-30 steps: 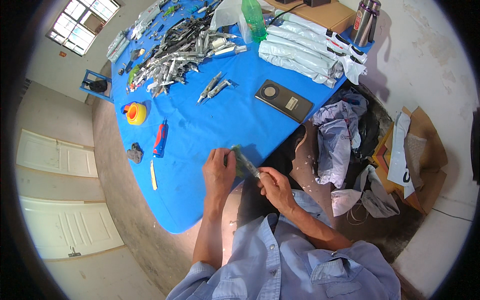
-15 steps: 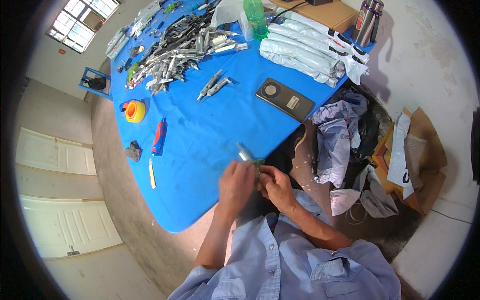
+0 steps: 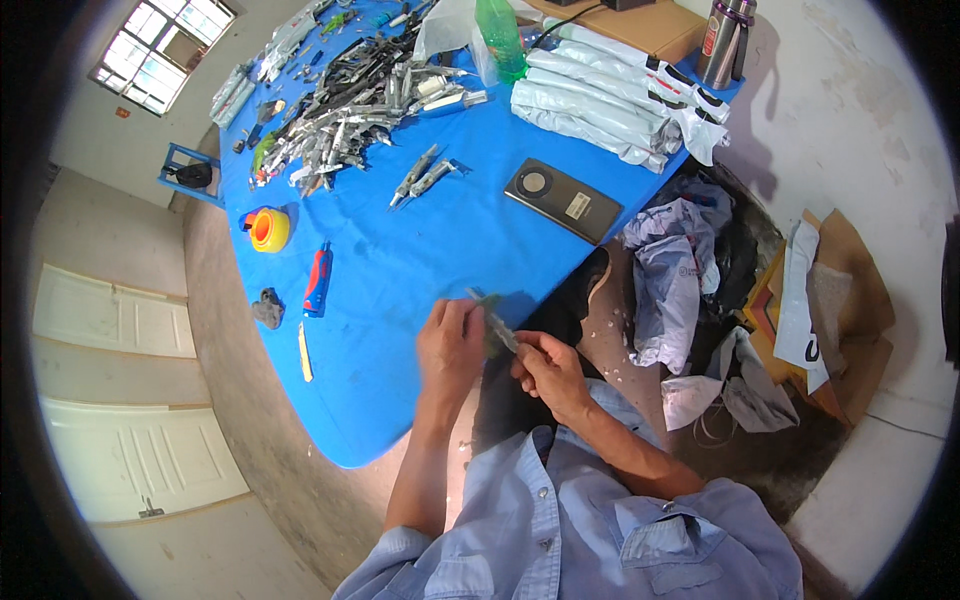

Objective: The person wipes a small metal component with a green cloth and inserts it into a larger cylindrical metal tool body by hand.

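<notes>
In front of me at the table's near edge, a slim, grey, pen-shaped piece (image 3: 502,331) is held at a slant between my hands. My right hand (image 3: 552,380) pinches its lower end between thumb and fingers. At the upper end my left hand (image 3: 450,345) is closed, its fingertips at the piece and slightly blurred. Something greenish shows blurred behind the piece; I cannot make out what it is. Two similar slim grey pieces (image 3: 425,178) lie farther off on the blue cloth, near a large heap of such pieces (image 3: 345,125).
On the blue table cloth (image 3: 390,270) lie a dark phone (image 3: 565,200), a red-and-blue tool (image 3: 318,280), a yellow tape roll (image 3: 268,230) and a grey lump (image 3: 268,308). White plastic packages (image 3: 590,110), a green bottle (image 3: 500,40) and a steel flask (image 3: 724,45) stand behind. An opened carton (image 3: 850,330) is at right.
My left hand has shifted slightly left and up, away from my right hand. More of the grey piece shows between them, now slanting down to my right fingers.
</notes>
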Demonstrator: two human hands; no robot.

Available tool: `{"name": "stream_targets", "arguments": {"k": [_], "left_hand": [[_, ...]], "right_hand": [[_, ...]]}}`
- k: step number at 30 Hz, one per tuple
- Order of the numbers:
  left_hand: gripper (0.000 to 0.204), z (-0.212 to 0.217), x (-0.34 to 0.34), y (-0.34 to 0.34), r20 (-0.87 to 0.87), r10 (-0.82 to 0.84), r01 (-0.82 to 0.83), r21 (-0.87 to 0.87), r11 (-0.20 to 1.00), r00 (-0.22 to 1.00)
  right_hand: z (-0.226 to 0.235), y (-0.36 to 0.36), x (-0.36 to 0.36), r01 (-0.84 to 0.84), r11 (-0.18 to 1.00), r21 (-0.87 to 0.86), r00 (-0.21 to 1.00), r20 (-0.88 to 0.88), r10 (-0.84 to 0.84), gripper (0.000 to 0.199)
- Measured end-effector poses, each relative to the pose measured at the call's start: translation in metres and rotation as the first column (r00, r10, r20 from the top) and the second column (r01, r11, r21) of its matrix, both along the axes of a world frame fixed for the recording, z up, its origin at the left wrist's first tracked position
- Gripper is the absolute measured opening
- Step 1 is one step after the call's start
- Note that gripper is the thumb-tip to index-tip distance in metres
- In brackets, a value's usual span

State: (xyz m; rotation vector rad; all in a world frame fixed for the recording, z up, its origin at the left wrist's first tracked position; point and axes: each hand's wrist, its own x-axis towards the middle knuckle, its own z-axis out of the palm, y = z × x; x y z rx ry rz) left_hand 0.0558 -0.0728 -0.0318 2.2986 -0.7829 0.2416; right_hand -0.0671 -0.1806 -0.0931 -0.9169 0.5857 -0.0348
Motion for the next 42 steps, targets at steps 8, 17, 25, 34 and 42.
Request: {"name": "stream_targets", "arguments": {"k": [8, 17, 25, 34, 42], "left_hand": [[0.01, 0.003, -0.044, 0.006, -0.061, -0.142, 0.146, 0.067, 0.987, 0.988], [0.004, -0.004, -0.01, -0.001, 0.026, -0.035, 0.034, 0.061, 0.998, 0.999], [0.004, -0.005, 0.01, -0.003, 0.076, 0.016, -0.017, 0.009, 1.0, 0.997], [0.007, 0.011, -0.031, 0.007, -0.096, -0.066, 0.07, 0.037, 0.997, 0.993], [0.005, -0.004, -0.032, 0.003, -0.039, -0.066, 0.069, 0.075, 0.995, 0.997]], "right_hand": [[-0.003, 0.004, 0.004, 0.057, 0.997, 0.057, 0.998, 0.001, -0.057, 0.024], [0.006, 0.001, 0.001, 0.019, 0.999, -0.039, 1.0, -0.014, -0.02, 0.028], [0.002, 0.001, 0.0, 0.001, 1.0, -0.011, 1.0, 0.022, -0.001, 0.027], [0.001, 0.003, 0.001, 0.053, 0.997, 0.062, 0.998, -0.02, -0.052, 0.025], [0.002, 0.004, 0.004, 0.048, 0.999, 0.012, 0.997, -0.059, -0.047, 0.023]]}}
